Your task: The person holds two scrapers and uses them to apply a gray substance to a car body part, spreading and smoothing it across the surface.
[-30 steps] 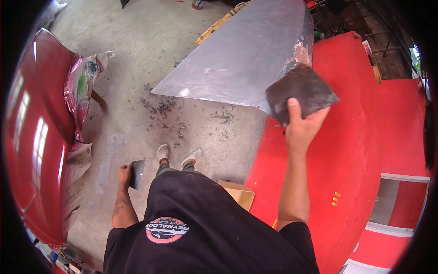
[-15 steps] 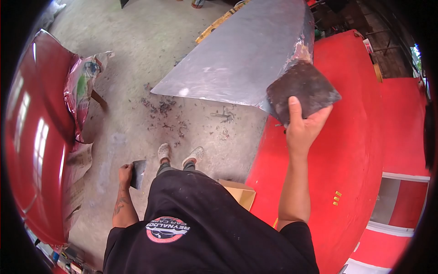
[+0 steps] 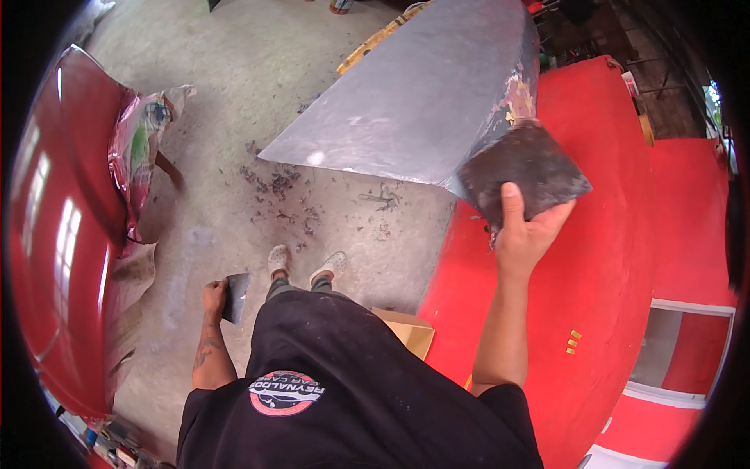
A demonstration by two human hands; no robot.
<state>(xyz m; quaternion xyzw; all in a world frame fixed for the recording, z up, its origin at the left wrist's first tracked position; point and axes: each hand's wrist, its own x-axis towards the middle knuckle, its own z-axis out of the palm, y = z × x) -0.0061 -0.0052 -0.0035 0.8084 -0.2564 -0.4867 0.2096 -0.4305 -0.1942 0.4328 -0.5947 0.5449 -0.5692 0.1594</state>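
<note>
My right hand (image 3: 531,234) grips a dark, smudged square plate (image 3: 527,172), thumb on top and fingers tucked beneath. The plate overlaps the near end of a grey panel (image 3: 391,102) and the edge of a red panel (image 3: 547,305) beside it. Just beyond the plate, a chipped patch (image 3: 519,98) shows pink and yellowish layers along the grey panel's edge. Down by my left side, my left hand (image 3: 214,298) is closed on a smaller dark flat sheet (image 3: 237,297), held over the floor.
Dark flakes (image 3: 281,187) lie scattered on the concrete floor (image 3: 187,250) ahead of my shoes. A glossy dark red panel (image 3: 66,234) stands at the left, with masking paper (image 3: 144,141) along its edge. An open cardboard box (image 3: 414,332) sits beside the red panel.
My right hand has drawn the square plate slightly back toward me, uncovering more of the chipped patch. My left hand stays in place with its sheet.
</note>
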